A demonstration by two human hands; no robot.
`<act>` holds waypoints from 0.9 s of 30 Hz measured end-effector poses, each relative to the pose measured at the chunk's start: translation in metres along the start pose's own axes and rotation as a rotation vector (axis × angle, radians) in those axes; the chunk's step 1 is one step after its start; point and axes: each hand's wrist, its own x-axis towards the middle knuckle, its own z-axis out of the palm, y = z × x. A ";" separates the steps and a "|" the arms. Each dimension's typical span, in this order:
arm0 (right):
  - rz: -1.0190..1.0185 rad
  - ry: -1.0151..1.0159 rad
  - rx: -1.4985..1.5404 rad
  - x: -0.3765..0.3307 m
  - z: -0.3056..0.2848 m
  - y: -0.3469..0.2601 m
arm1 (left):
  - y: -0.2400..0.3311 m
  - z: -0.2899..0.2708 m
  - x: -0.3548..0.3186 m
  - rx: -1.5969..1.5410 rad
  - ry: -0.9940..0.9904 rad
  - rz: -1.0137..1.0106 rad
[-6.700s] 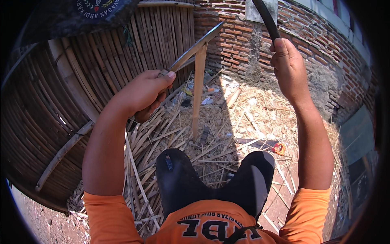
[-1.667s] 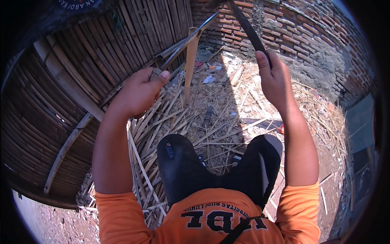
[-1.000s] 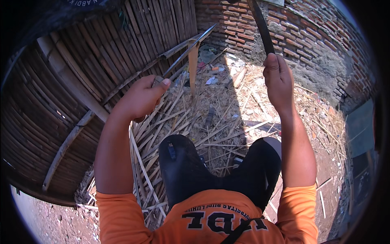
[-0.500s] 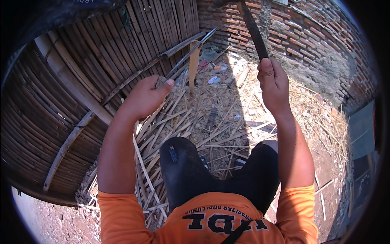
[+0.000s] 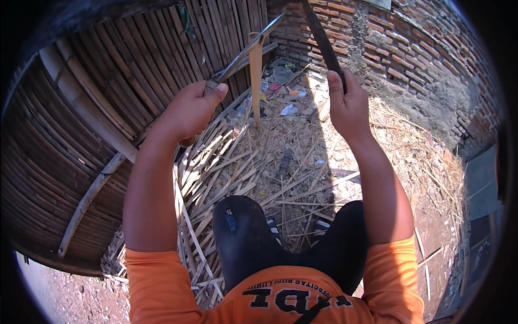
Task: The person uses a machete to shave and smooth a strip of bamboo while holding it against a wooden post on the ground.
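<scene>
The left hand was closed around the short greyish handle of a long, straight metal blade, with the thumb laid along the top. The blade slanted up and away to the right, across the top end of a pale, narrow wooden strip. That strip stood nearly upright in front of the person, just right of the left hand, its lower end near the ground; how deeply the blade sat in it could not be told.

The right hand was wrapped around the lower end of a dark, slim, rod-like tool. The tool leaned up and to the left, its upper end at the picture's edge, well apart from the strip.

Below the left hand, a loose heap of thin, pale split strips spread over the littered ground. A crumpled white scrap lay beyond, between the hands, and a dark, stubby, ridged object lay nearer the person's black trousers. A brown wall of upright slats rose on the left, and a weathered red brick wall on the right.
</scene>
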 end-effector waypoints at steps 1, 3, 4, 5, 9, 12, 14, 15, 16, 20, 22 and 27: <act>0.042 -0.099 -0.088 0.006 0.005 0.005 | 0.000 0.000 0.003 0.022 0.008 -0.013; 0.042 -0.071 -0.102 0.016 0.008 0.012 | 0.001 0.000 0.010 0.066 0.021 -0.036; 0.039 -0.045 -0.036 0.019 0.009 0.012 | -0.003 -0.001 0.012 0.052 0.010 -0.033; 0.036 -0.019 0.030 0.022 0.008 0.011 | -0.008 -0.002 0.013 0.037 -0.001 -0.029; 0.052 0.038 0.150 0.024 0.009 0.005 | -0.016 0.002 0.017 0.065 -0.010 0.011; 0.076 -0.135 -0.117 0.017 0.028 0.027 | -0.005 0.003 0.017 0.045 0.010 0.020; 0.127 -0.132 -0.103 0.017 0.038 0.030 | -0.006 -0.002 0.022 -0.003 -0.007 -0.046; 0.127 -0.091 -0.076 0.020 0.039 0.029 | -0.007 -0.004 0.025 -0.028 -0.016 -0.079; 0.124 -0.079 0.013 0.021 0.042 0.030 | -0.013 -0.005 0.029 -0.027 -0.009 -0.056; 0.031 -0.003 0.149 0.026 0.051 0.025 | -0.021 -0.004 0.038 -0.045 0.000 -0.011; 0.012 -0.056 0.017 0.029 0.062 0.035 | -0.021 -0.001 0.044 -0.041 0.013 -0.002; -0.004 -0.029 0.067 0.054 0.075 0.038 | -0.029 -0.003 0.067 -0.074 0.037 -0.017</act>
